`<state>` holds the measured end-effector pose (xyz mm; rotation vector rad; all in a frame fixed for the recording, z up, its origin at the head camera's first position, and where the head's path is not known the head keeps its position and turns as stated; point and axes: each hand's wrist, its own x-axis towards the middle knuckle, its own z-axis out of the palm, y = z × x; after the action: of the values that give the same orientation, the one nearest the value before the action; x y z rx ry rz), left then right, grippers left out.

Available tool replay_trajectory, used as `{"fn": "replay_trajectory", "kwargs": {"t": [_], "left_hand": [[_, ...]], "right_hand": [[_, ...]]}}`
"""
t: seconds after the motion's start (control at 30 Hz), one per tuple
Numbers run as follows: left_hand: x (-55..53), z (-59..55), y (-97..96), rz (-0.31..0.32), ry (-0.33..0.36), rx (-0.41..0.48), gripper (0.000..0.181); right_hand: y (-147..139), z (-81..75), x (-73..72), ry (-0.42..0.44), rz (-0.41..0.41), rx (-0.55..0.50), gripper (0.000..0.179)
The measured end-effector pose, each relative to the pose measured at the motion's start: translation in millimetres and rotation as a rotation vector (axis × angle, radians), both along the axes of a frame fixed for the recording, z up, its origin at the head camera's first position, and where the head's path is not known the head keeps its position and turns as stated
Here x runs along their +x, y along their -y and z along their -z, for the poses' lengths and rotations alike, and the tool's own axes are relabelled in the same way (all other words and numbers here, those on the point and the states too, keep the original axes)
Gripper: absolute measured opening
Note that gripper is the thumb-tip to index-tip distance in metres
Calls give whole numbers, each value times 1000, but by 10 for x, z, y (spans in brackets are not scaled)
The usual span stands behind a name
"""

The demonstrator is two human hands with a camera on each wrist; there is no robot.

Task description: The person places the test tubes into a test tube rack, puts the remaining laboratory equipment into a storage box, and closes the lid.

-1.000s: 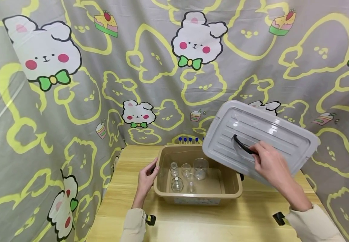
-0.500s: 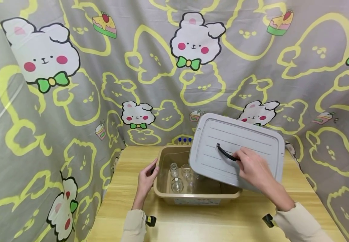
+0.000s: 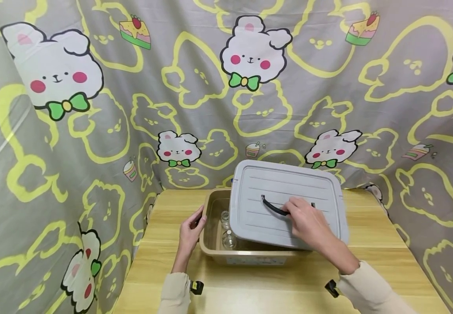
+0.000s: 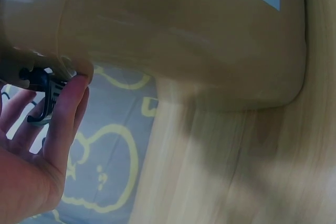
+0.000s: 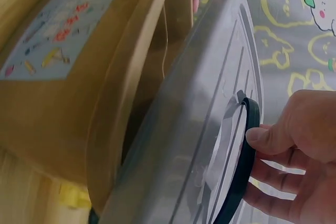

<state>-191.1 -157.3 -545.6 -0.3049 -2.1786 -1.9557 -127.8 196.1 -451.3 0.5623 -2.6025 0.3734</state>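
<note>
A brown plastic storage box [image 3: 220, 258] stands on the wooden table with its top partly uncovered. My right hand [image 3: 308, 224] grips the black handle [image 3: 274, 208] of a grey lid [image 3: 281, 185]. The lid is tilted over the middle and right of the box, and its left edge stops short of the box's left end. My left hand [image 3: 189, 233] holds the box's left end, its fingers by a black latch [image 4: 50, 98] below the rim. Inside, a round glass flask [image 3: 229, 240] and a small glass bottle [image 3: 225, 217] show at the left; the lid hides the rest.
The wooden table [image 3: 163, 253] extends around the box. A grey curtain [image 3: 202, 113] with cartoon prints hangs behind and at both sides. A picture label [image 5: 63, 30] is on the box's front wall.
My right hand has brought the lid left and down over the box, covering most of the glassware and the blue-capped tubes behind. My left hand has stayed at the box's left end.
</note>
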Motion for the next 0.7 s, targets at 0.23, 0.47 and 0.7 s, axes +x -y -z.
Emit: {"fn": "replay_trajectory", "kwargs": {"t": [0.23,0.47,0.7], "left_hand": [[43,-21,-5,-36,65,-20,37],[51,-34,5,-66,78,-61,36],[38,-39,-15,-60,35,-68,34]], "right_hand": [[174,56,-36,7,-25,15,28],[339,132,-39,12,-51,29,33],[467,171,-33,34,-56,35,34]]}}
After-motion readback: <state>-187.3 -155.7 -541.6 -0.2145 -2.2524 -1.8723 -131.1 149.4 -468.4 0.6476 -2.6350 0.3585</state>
